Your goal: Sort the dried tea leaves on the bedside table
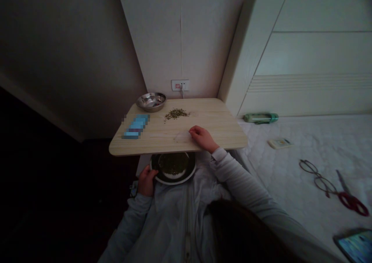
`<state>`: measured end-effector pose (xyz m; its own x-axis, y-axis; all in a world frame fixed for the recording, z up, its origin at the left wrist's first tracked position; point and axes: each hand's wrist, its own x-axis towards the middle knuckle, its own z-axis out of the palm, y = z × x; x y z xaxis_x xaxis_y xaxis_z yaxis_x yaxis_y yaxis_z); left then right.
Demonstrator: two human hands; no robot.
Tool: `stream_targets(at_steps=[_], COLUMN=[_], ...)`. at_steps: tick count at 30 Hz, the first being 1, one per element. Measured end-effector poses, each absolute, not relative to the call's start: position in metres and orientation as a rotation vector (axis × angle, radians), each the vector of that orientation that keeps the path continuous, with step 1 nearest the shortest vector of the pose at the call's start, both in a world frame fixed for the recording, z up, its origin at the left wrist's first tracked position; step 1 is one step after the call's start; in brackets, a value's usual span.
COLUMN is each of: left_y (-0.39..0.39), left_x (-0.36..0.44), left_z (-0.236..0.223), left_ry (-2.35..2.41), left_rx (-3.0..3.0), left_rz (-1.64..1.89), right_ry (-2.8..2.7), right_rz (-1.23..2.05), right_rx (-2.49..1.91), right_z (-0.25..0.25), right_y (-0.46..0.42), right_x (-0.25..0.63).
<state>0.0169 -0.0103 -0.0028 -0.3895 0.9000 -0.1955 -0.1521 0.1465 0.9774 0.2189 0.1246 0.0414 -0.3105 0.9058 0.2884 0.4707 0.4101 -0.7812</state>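
My left hand [147,181] grips the rim of a metal bowl [162,177] held just below the front edge of a small wooden table [215,116]; the bowl holds greenish grains. My right hand [202,137] rests on the tabletop near the front edge, fingers curled, beside a faint whitish patch [182,136] I cannot make out. A small heap of green grains [176,114] lies further back on the table. An empty metal bowl [151,101] stands at the back left.
A blue packet [136,126] lies on the table's left side. A wall socket [180,85] sits behind. On the white bed to the right lie a green bottle [260,117], a small card [280,143], glasses [315,176], red scissors [350,197] and a phone [356,245].
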Motion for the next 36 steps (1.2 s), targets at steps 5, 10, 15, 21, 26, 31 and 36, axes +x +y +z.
stream_targets(at_steps=[5, 10, 15, 21, 26, 31, 36], left_y=[-0.01, -0.009, -0.01, -0.01, -0.011, -0.011, -0.011], left_x=[0.015, 0.012, 0.013, 0.015, 0.016, 0.014, 0.013], left_z=[-0.006, -0.012, -0.013, -0.01, -0.008, -0.012, -0.013], left_ry=[1.51, 1.471, 1.444, 1.419, 1.432, 1.462, 1.482], left_rx=[0.791, 0.789, 0.783, 0.739, 0.724, 0.773, 0.77], left_rz=[1.421, 1.415, 1.436, 1.447, 1.451, 1.428, 1.441], right_ry=[-1.927, -1.943, -1.907, -1.932, -1.972, -2.037, -2.077], right_rz=[0.694, 0.791, 0.783, 0.773, 0.741, 0.705, 0.719], right_rx=[-1.222, -1.155, -1.173, -1.162, -1.152, -1.155, -1.127], right_z=[0.042, 0.042, 0.041, 0.043, 0.045, 0.045, 0.046], right_y=[0.125, 0.124, 0.124, 0.114, 0.109, 0.111, 0.11], right_x=[0.219, 0.219, 0.219, 0.209, 0.197, 0.189, 0.188])
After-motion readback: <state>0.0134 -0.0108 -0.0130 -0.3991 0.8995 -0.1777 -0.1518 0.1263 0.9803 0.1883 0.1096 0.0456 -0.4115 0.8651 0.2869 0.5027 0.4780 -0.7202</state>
